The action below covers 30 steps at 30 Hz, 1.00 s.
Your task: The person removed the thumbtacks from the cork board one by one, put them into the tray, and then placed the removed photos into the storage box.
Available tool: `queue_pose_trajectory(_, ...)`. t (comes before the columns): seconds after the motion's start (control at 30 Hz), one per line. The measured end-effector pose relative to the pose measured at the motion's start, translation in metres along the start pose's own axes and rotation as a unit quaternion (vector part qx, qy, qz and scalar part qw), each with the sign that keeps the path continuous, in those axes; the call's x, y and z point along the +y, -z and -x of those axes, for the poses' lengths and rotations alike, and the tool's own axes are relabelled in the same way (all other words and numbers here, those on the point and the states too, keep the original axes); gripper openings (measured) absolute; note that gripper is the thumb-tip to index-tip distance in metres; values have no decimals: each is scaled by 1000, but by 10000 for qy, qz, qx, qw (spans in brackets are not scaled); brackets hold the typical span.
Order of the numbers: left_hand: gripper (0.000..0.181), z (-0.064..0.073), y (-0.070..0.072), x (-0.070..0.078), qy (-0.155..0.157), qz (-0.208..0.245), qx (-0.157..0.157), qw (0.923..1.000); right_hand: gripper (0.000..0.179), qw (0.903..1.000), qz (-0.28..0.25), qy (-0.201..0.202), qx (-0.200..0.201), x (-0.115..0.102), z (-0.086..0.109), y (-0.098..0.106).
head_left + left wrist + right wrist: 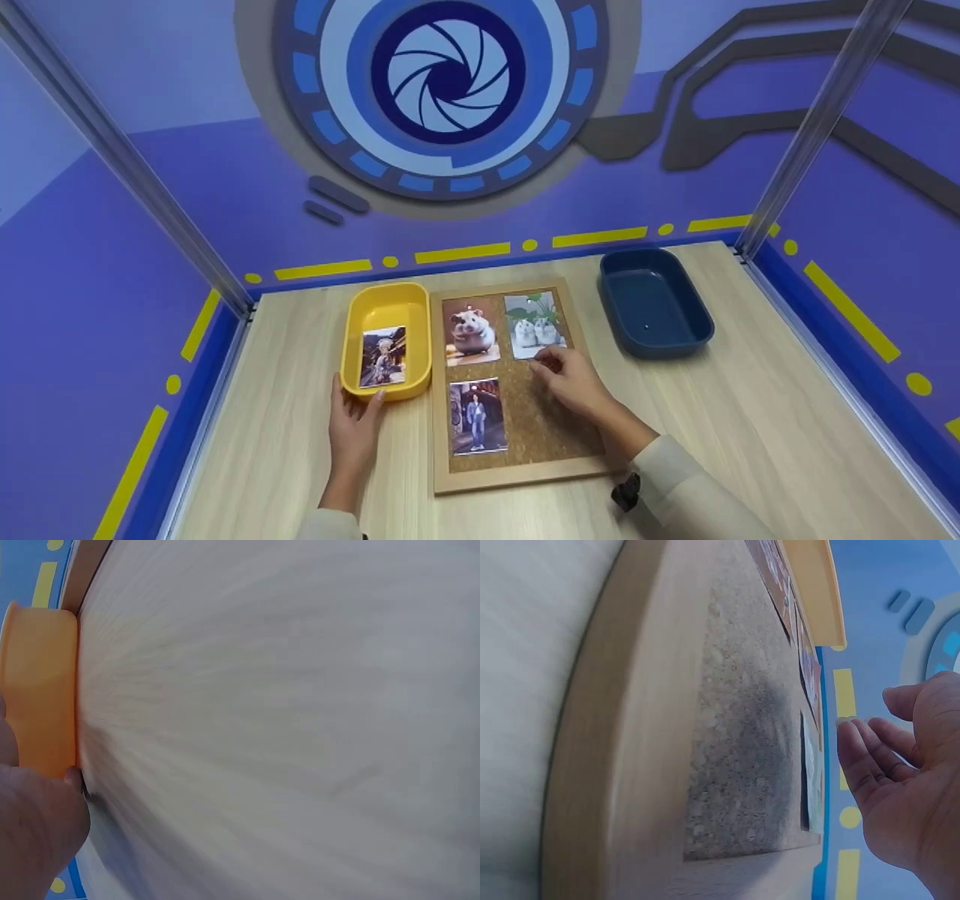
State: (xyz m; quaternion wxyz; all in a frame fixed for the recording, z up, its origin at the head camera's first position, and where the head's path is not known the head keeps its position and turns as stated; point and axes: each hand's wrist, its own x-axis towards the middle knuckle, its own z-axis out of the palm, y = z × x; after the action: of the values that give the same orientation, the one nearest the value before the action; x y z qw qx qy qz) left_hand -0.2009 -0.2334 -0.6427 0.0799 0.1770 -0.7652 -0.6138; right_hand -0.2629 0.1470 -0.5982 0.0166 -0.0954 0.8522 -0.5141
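At the near left corner of the yellow tray (390, 307), my left hand (352, 431) holds the wall, thumb on the near side and fingers along the left side. A photo card (383, 357) of a person lies inside that tray. My right hand (574, 382) hovers over the wood-framed cork board (544, 416), its fingers loosely bent with nothing between them. Just beyond its fingertips is a photo of two hamsters (534, 328) at the board's upper right. A single-hamster photo (472, 334) sits upper left, above a photo of a standing person (478, 416).
A dark blue tray (652, 292) stands right of the board on the light wooden table (750, 420). Blue and purple panels (450, 225) with yellow dashes enclose the table at the back and sides. Metal posts (817, 112) rise at the back corners.
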Motion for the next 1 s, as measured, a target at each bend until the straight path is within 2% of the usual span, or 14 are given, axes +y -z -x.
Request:
queue_pose_trajectory(0.17,98,4,1,5,181,-13,323,9993,11,9999,12,-97,-21,0,2,0)
queue_pose_trajectory(0.3,97,10,-2,13,288,-361,946,9944,13,9998,-1,-190,14,0,4,-1)
queue_pose_trajectory(0.37,87,13,-4,16,139,-488,1323,9899,13,9998,6,-202,14,2,5,-2)
queue_pose_trajectory(0.43,71,17,-8,18,-200,-448,1627,9855,13,9998,-24,-206,12,3,5,-3)
queue_pose_trajectory(0.5,52,21,-13,19,-563,-328,1723,9829,14,9998,-50,-181,9,5,6,-5)
queue_pose_trajectory(0.6,33,29,-21,19,-915,-109,1406,9858,13,9999,-68,-128,14,6,7,-7)
queue_pose_trajectory(0.73,22,41,-34,19,-933,-73,700,9932,12,9999,-48,-109,-27,6,8,-10)
queue_pose_trajectory(0.87,22,45,-47,21,-1031,-34,219,9944,15,9999,-51,-116,-56,5,9,-12)
queue_pose_trajectory(1.0,31,46,-60,20,-1114,-9,-355,9931,16,9998,-109,-133,-95,6,9,-13)
